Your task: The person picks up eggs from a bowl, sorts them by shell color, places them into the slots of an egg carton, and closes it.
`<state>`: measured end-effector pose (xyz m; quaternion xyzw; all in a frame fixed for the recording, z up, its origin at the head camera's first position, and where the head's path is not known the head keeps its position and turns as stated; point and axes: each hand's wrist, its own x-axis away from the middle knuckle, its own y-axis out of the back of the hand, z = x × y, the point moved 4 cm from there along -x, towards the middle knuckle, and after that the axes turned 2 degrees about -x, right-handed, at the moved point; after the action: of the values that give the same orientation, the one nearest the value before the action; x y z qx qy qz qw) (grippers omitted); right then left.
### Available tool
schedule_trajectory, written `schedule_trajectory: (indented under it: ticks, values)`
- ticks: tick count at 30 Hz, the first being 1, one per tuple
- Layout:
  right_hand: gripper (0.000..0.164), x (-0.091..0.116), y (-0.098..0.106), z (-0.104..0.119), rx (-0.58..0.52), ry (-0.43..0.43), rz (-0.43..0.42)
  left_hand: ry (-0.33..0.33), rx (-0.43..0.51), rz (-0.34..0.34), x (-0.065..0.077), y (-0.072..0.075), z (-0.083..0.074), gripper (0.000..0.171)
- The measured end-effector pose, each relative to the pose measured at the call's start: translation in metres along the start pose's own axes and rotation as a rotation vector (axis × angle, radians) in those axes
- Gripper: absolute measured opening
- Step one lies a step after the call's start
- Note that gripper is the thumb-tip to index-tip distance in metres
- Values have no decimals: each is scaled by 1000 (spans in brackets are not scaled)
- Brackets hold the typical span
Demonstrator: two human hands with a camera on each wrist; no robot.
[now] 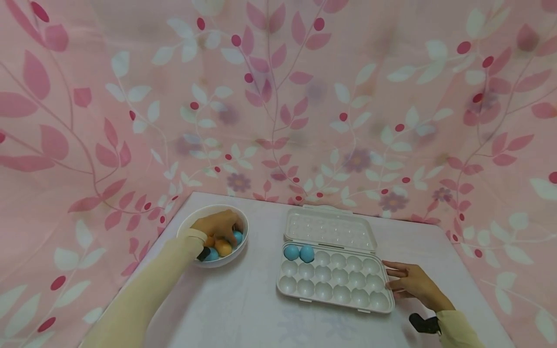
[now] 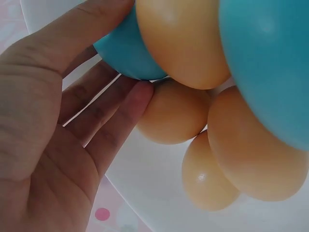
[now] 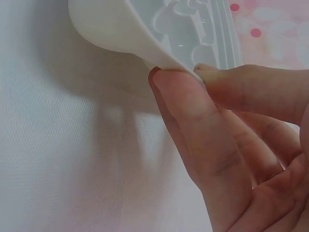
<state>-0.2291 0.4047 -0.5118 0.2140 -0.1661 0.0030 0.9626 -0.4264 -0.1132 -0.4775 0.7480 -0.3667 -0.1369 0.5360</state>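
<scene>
Right now, your left hand (image 1: 219,224) is down in the white bowl (image 1: 217,263) on the table's left side, its thumb and fingers curved round a blue egg (image 2: 129,55); I can't tell how firmly. Tan eggs (image 1: 223,248) touch that egg in the bowl. Your right hand (image 1: 413,282) pinches the right rim of the pale egg carton (image 1: 335,305) between thumb and finger. Two more blue eggs (image 1: 306,253) sit in the carton's far row, leftmost cups. Its see-through lid (image 1: 330,231) lies open on the far side. White cloth (image 1: 217,309) covers the table; pink leaf-print fabric (image 1: 300,96) hangs beyond.
</scene>
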Motion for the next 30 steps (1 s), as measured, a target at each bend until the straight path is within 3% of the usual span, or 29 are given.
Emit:
schedule_trajectory:
  ticks: [4, 11, 16, 24, 30]
  values:
    - [79, 0, 0, -1, 0, 3, -1, -14, -1, 7, 0, 1, -2, 21]
    - [78, 0, 1, -2, -1, 9, -3, 19, 1, 19, 2, 5, -4, 22]
    - [78, 1, 2, -1, 4, 2, -5, 41, 11, 26, 5, 15, -6, 25]
    - [81, -1, 4, -4, -9, 15, 45, -74, 7, -71, 11, 48, -21, 34]
    - [81, -3, 3, -4, 0, 0, 21, -181, -26, -188, 10, 65, -36, 37]
